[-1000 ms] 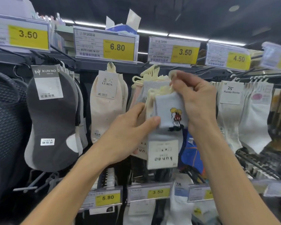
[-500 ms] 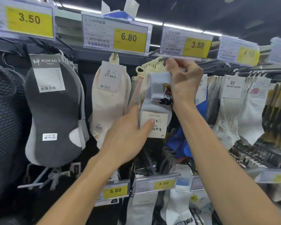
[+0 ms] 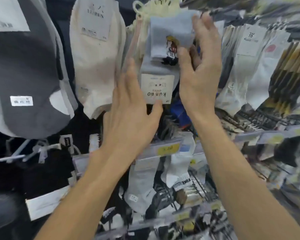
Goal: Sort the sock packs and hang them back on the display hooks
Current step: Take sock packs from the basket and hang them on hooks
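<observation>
"How were your fingers set just then?"

"On my left hand (image 3: 128, 110) the fingers (image 3: 130, 66) were straight and close together, flat beside the left edge of the grey-blue sock pack (image 3: 163, 37). The thumb touched the bottom of its card label (image 3: 156, 87). My right hand (image 3: 199, 70) was loosely spread and gripped nothing. Its thumb lay against the pack's right edge, by the little cartoon figure."

"And the pack itself?"

"It hung between my two palms, with the cream sock packs (image 3: 97, 58) to its left and the white sock packs (image 3: 249, 70) to its right. The top of the view was blurred, so I couldn't tell whether its loop sat properly on a hook."

"What would doing it well take?"

"As I judged it, a light touch. I'd steady the bottom edge with the left thumb so the pack hung straight, faced forward and lay flush with the ones behind. I'd also check that the loop was pushed well back before drawing both hands away, because the neighbouring packs looked easy to knock loose."
</observation>
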Available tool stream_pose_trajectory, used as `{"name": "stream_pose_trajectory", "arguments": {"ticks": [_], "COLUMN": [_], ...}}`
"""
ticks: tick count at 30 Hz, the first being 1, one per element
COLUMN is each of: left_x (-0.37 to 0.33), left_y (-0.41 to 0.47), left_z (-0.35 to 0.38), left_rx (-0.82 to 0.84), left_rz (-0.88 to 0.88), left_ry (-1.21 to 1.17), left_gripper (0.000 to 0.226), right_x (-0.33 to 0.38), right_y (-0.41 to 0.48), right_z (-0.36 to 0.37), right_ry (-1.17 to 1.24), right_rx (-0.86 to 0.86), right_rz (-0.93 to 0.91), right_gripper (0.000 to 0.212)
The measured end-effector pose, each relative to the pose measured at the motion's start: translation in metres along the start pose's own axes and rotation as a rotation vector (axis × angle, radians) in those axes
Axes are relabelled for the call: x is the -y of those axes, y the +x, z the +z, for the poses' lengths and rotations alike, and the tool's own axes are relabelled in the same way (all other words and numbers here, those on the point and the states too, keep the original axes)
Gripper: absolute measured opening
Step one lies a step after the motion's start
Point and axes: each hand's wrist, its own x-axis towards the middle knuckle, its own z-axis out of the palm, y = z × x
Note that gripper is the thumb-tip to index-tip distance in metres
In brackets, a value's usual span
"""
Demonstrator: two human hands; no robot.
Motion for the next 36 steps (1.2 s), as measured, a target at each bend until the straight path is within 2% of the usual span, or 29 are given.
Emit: {"name": "stream_pose_trajectory", "arguments": {"ticks": [3,4,6,8,9,10,11,13,14,15,16,19,21,23,26,29,33,36], "left_x": [-0.014,-0.021,-0.042,-0.067,-0.076,-0.082,-0.082,-0.069,-0.058,-0.047,-0.037,-0.009,-0.002,-0.014,-0.049,-0.072,-0.105,-0.133], "left_y": [-0.028,-0.040,-0.073,-0.118,-0.147,-0.181,-0.219,-0.306,-0.353,-0.400,-0.443,-0.550,-0.593,-0.608,-0.599,-0.588,-0.580,-0.585], "left_z": [0.004,0.007,0.020,0.047,0.066,0.087,0.111,0.159,0.180,0.195,0.203,0.196,0.190,0.199,0.227,0.266,0.322,0.371], "left_rx": [-0.096,-0.169,-0.311,-0.310,-0.223,-0.041,0.257,0.976,1.239,1.424,1.569,1.921,1.969,1.887,1.847,1.905,1.983,1.935], "left_rz": [0.033,0.076,0.273,0.462,0.503,0.485,0.385,0.000,-0.186,-0.300,-0.331,-0.158,-0.123,-0.120,-0.190,-0.214,-0.219,-0.261], "left_ry": [0.069,0.022,-0.193,-0.349,-0.391,-0.423,-0.440,-0.383,-0.330,-0.260,-0.160,0.199,0.196,0.126,0.109,0.091,0.177,0.128], "left_gripper": [0.089,0.081,0.060,0.042,0.037,0.030,0.024,0.022,0.022,0.020,0.021,0.029,0.032,0.030,0.023,0.016,0.022,0.020], "right_x": [0.003,0.003,-0.002,-0.016,-0.025,-0.032,-0.036,-0.022,-0.005,0.017,0.041,0.111,0.144,0.165,0.179,0.169,0.130,0.090], "right_y": [-0.075,-0.103,-0.163,-0.233,-0.278,-0.327,-0.381,-0.486,-0.533,-0.573,-0.604,-0.672,-0.705,-0.727,-0.746,-0.745,-0.730,-0.710], "right_z": [-0.040,-0.059,-0.102,-0.150,-0.177,-0.205,-0.237,-0.306,-0.341,-0.374,-0.403,-0.470,-0.501,-0.523,-0.547,-0.559,-0.583,-0.613], "right_ry": [0.033,0.030,0.003,-0.050,-0.102,-0.161,-0.225,-0.335,-0.367,-0.396,-0.429,-0.534,-0.549,-0.574,-0.610,-0.566,-0.529,-0.525], "right_rx": [-0.054,-0.065,-0.032,0.112,0.219,0.326,0.407,0.492,0.524,0.557,0.578,0.571,0.530,0.403,0.188,0.065,-0.002,0.058], "right_rz": [0.043,0.047,0.126,0.415,0.629,0.857,1.085,1.495,1.667,1.811,1.930,2.108,2.156,2.228,2.317,2.360,2.352,2.345], "right_gripper": [0.035,0.030,0.023,0.019,0.017,0.019,0.020,0.021,0.023,0.024,0.024,0.019,0.023,0.025,0.025,0.023,0.021,0.018]}}
